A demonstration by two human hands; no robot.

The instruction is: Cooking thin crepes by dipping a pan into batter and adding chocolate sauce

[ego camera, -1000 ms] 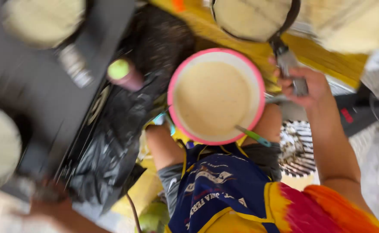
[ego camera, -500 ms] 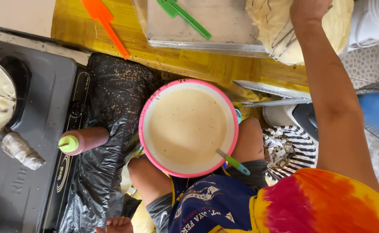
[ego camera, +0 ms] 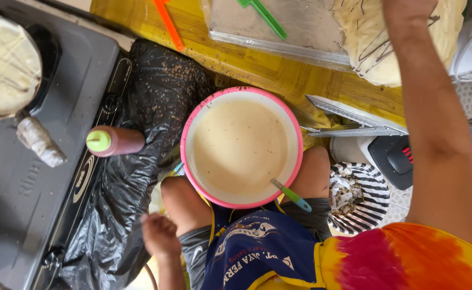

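bowl (ego camera: 241, 147) on knees, ctr | bottle (ego camera: 115, 141) left, on stove (ego camera: 58, 107) edge | tray (ego camera: 284, 27) behind

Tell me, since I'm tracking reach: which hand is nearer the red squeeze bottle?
Left. The left hand rests by the knee, just below the red squeeze bottle; the right hand is far off on the flatbread.

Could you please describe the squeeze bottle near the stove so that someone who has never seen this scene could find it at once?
Start at the dark grey stove top on the left, then move to its right edge, where crumpled black plastic sheeting begins. There lies the reddish-brown squeeze bottle with a lime-green cap, left of the pink-rimmed bowl of pale batter. Nothing else nearby is capped in green.
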